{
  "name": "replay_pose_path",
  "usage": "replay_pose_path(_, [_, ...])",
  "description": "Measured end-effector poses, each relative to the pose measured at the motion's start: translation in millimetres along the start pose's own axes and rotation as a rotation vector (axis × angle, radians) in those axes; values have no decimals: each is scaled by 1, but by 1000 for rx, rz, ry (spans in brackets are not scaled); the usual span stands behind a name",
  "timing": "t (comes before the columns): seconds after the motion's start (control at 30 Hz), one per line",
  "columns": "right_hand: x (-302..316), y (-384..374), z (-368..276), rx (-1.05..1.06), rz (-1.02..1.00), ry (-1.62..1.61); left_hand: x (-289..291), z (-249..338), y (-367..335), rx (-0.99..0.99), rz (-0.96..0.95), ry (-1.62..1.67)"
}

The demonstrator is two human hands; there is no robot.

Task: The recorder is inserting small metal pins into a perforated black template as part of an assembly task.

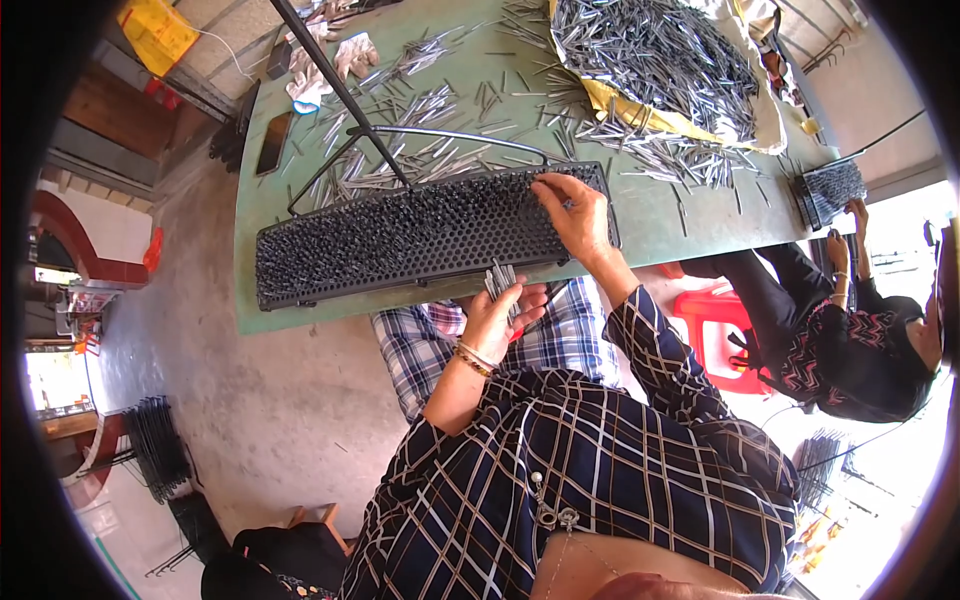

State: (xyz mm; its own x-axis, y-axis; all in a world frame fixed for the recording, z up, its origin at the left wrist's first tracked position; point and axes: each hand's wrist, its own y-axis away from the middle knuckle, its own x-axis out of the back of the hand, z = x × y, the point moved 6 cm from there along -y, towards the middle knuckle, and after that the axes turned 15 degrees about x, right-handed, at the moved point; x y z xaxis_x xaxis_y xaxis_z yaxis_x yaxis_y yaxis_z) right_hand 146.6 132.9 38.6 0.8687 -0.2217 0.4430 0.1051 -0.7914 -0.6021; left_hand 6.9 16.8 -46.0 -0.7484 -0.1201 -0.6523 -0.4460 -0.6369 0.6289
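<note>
A long black perforated rack point(430, 235) lies tilted along the near edge of the green table. Dark thin pins fill the holes on its left and along its far side; bare holes show toward the near right. My left hand point(497, 318) is closed round a small bundle of thin grey metal rods point(503, 283), held just off the rack's near edge. Above the rack's far right corner is my right hand point(575, 212), thumb and finger pinched at the holes. Whatever sits between those fingertips is too small to make out.
Loose rods point(430, 110) lie strewn over the green table point(640, 205). A yellow-edged sack point(660, 65) heaped with rods stands far right. White gloves point(350, 60) and a phone point(273, 143) lie far left. A slanting black bar point(340, 90) crosses above. Another person works at a second rack point(832, 190), right.
</note>
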Motion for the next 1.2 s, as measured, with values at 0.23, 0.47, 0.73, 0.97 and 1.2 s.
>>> replay_pose_path(0.23, [-6, 4, -3, -2, -27, 4, 4, -3, -1, 36, 18, 46])
replay_pose_path(0.47, [-8, 5, 0, 1, -62, 13, 7, -4, -1, 14, 99, 8])
replay_pose_path(0.73, [-7, 4, -2, 128, -87, 52, 5, -4, 0, 18, 65, 28])
replay_pose_path(0.97, [-4, 1, -6, 206, -76, 104, -4, -2, 3, 9, 39, 14])
replay_pose_path(1.2, [-8, 2, -11, 271, -136, 171, -3, -3, 3, 15, 31, 29])
